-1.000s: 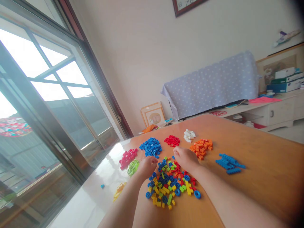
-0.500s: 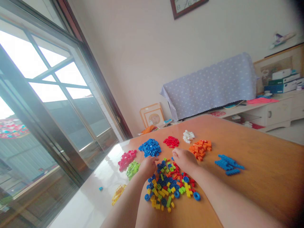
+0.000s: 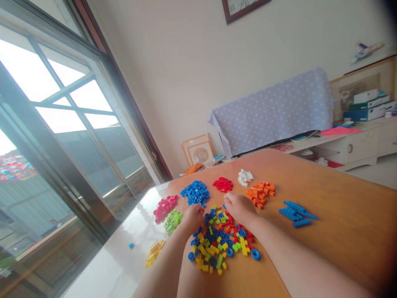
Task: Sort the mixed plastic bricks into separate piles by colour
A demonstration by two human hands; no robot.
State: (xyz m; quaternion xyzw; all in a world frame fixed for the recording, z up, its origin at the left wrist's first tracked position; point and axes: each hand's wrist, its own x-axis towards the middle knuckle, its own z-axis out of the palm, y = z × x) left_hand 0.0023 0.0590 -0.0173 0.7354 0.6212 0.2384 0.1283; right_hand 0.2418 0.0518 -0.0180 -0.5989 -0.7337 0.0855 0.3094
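A mixed heap of toy building bricks (image 3: 217,244) in blue, yellow, green, red and orange lies between my forearms. At the heap's far left edge is my left hand (image 3: 194,216), its fingers curled in, close to the blue brick pile (image 3: 195,193). My right hand (image 3: 239,206) is closed at the heap's far right edge, thumb side up, beside the orange brick pile (image 3: 261,193). Whatever either hand pinches is hidden by the fingers. A small blue piece (image 3: 224,206) shows just left of my right fingertips.
Around the heap on the table (image 3: 335,186) are piles of pink (image 3: 165,208), light green (image 3: 173,221), yellow (image 3: 154,253), red (image 3: 222,184) and white bricks (image 3: 245,177). Long blue pieces (image 3: 297,214) lie to the right. One blue brick (image 3: 131,246) sits alone at left.
My left fingers have drawn in from a more outstretched pose. My right hand stays closed in nearly the same place. The view has shifted slightly.
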